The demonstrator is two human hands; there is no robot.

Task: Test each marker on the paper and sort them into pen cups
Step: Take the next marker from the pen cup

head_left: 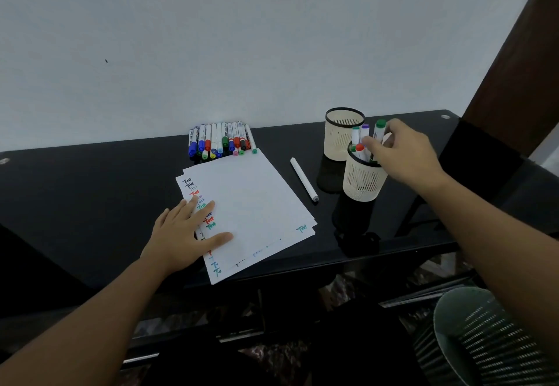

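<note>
Green-capped marker [378, 130], light, stiff, best taken mid-barrel, is pinched by right hand [402, 155] over near pen cup [363, 181]; paper [251, 204] is pressed by flat, open left hand [184, 234].

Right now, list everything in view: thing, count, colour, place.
Table: one, black, against the white wall.
Paper sheets: a stack, white with coloured test marks, table middle.
Marker row: about a dozen, mixed caps, behind the paper.
Loose marker: one, white, right of the paper.
Near pen cup: one, cream, holding several markers.
Far pen cup: one, cream, behind it; contents unseen.
Mesh bin: one, lower right.
Left hand: flat on the paper.
Right hand: at the near cup's markers.
</note>
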